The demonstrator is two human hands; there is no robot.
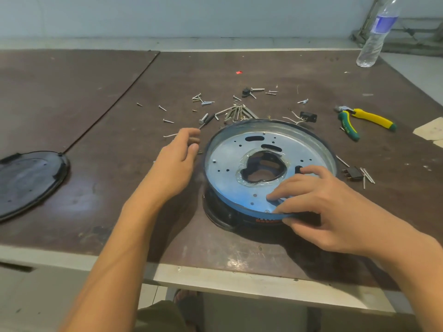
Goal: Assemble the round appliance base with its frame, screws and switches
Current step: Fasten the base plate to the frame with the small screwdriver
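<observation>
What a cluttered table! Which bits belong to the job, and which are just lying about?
Job: round base in the right hand, screwdriver in the left hand, loose screws, wired switch, second switch.
Lying about: water bottle, pliers, red scrap, paper.

On table (96, 92): base (225, 164), screws (202, 100), pliers (366, 117), perhaps lid (28, 180).

Bare forearms (115, 236), olive trousers (159, 316)
</observation>
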